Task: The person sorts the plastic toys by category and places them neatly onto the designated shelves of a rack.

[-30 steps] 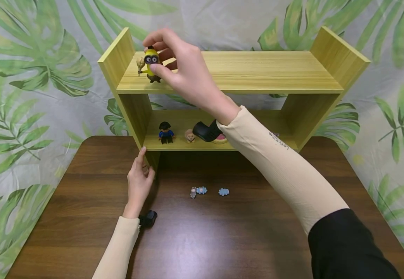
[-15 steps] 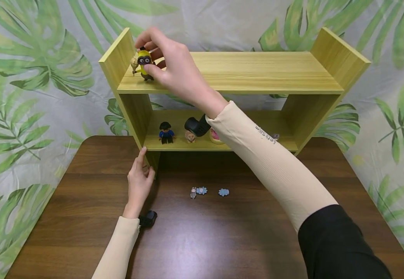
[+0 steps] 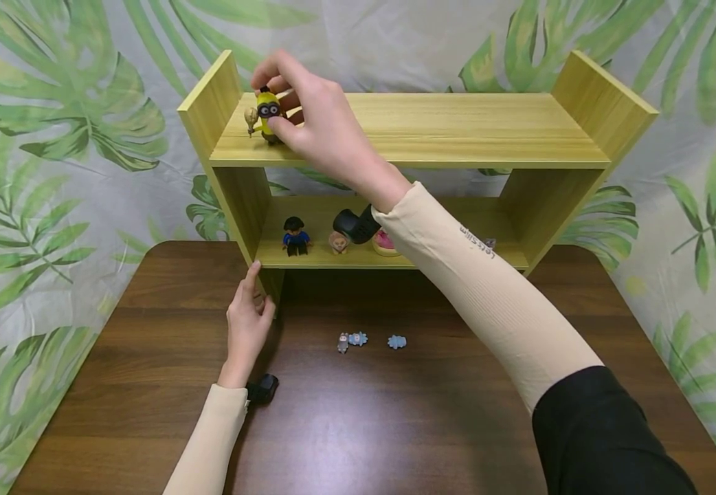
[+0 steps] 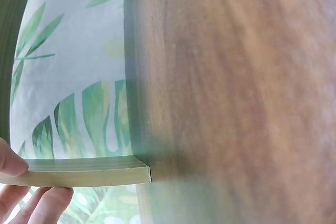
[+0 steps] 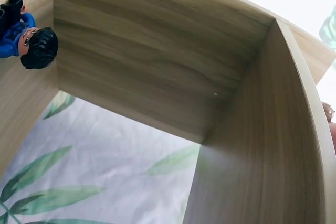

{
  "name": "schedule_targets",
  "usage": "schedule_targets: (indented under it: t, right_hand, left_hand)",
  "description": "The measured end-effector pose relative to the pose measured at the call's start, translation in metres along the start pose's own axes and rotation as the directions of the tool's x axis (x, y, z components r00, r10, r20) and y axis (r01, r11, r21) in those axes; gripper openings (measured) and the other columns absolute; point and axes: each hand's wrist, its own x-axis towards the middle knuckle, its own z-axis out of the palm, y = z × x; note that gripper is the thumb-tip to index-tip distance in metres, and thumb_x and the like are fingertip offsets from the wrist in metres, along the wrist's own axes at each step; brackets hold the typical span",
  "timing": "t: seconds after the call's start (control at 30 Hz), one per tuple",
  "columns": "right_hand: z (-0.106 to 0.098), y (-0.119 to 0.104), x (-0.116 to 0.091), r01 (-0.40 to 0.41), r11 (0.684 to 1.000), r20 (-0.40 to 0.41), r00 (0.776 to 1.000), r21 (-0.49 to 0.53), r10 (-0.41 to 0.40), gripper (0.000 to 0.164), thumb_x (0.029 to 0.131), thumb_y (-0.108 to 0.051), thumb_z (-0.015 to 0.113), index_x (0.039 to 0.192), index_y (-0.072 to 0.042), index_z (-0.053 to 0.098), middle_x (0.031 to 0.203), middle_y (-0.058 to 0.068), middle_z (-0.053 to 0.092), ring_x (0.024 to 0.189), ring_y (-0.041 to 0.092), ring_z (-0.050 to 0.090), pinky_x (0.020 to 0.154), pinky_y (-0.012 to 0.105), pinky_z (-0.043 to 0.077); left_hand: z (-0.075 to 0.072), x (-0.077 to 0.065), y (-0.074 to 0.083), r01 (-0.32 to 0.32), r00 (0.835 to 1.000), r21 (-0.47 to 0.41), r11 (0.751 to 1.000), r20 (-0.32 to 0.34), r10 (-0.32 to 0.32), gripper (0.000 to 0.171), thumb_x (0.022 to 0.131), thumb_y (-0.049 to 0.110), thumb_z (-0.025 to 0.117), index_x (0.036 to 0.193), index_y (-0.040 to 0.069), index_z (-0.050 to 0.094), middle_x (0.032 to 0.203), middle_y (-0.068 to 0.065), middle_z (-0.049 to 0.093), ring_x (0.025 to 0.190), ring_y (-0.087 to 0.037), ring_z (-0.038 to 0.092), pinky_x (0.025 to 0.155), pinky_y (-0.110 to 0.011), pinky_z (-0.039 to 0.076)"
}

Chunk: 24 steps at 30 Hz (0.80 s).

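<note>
On the upper board of the light wooden shelf (image 3: 444, 127), near its left end, my right hand (image 3: 327, 130) pinches a yellow Minion figure (image 3: 267, 110) between thumb and fingers. The figure is upright, with dark goggles and a tan club-like piece at its side; whether its feet touch the board I cannot tell. My left hand (image 3: 248, 326) grips the shelf's left side panel low down. In the left wrist view the thumb (image 4: 11, 162) lies on one face of that panel (image 4: 89, 174) and the fingers (image 4: 52, 203) on the other.
The lower board bears a blue-clad toy figure (image 3: 296, 237), a small tan figure (image 3: 338, 242) and a pink round toy (image 3: 385, 243). On the brown table (image 3: 358, 426) lie a small grey figure (image 3: 342, 342) and two blue ones (image 3: 358, 338). A leaf-print cloth (image 3: 395, 41) hangs behind.
My right hand shifted left with the Minion figure, then came slightly back to the right. The left hand stays in place on the shelf.
</note>
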Motion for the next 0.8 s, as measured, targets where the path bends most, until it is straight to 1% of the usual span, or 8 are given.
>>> schedule_targets:
  t: [0.33,0.57,0.67,0.8]
  right_hand:
    - [-0.003,0.001,-0.002,-0.005,1.000,-0.007,1.000,-0.012,0.005,0.032,0.090,-0.001,0.061,0.120,-0.005,0.052,0.116,0.005,0.059,0.096,0.009,0.060,0.079,0.019,0.048]
    - [-0.013,0.002,-0.009,-0.029,1.000,-0.039,0.999,-0.003,0.029,0.036,0.088,-0.002,0.064,0.122,-0.006,0.052,0.115,0.004,0.061,0.098,0.009,0.059,0.081,0.021,0.047]
    - [-0.019,0.002,-0.013,-0.045,0.998,-0.061,0.997,0.037,0.047,0.037,0.088,0.000,0.064,0.123,-0.006,0.053,0.115,0.003,0.062,0.098,0.011,0.059,0.082,0.022,0.047]
    - [-0.025,0.003,-0.022,-0.024,0.993,-0.100,0.994,0.116,0.036,0.035,0.087,0.002,0.063,0.120,-0.003,0.054,0.112,0.004,0.062,0.097,0.014,0.060,0.082,0.024,0.048]
  left_hand:
    - [0.000,0.000,0.001,0.003,1.000,-0.010,1.000,-0.003,-0.003,0.088,0.079,-0.019,0.055,0.146,0.031,0.032,0.108,-0.022,0.056,0.076,-0.033,0.056,0.060,-0.047,0.053]
    - [0.000,0.000,-0.001,0.006,1.000,-0.003,1.000,0.008,-0.006,0.086,0.080,-0.018,0.055,0.146,0.031,0.033,0.107,-0.022,0.056,0.073,-0.032,0.054,0.059,-0.044,0.053]
    - [0.000,0.000,-0.001,0.001,1.000,0.000,1.000,0.008,-0.001,0.085,0.080,-0.017,0.055,0.146,0.030,0.032,0.104,-0.021,0.055,0.072,-0.031,0.053,0.058,-0.043,0.052]
    - [0.000,0.000,-0.001,0.004,1.000,0.003,1.000,0.010,-0.004,0.084,0.081,-0.016,0.055,0.147,0.031,0.032,0.104,-0.021,0.055,0.073,-0.032,0.054,0.059,-0.044,0.053]
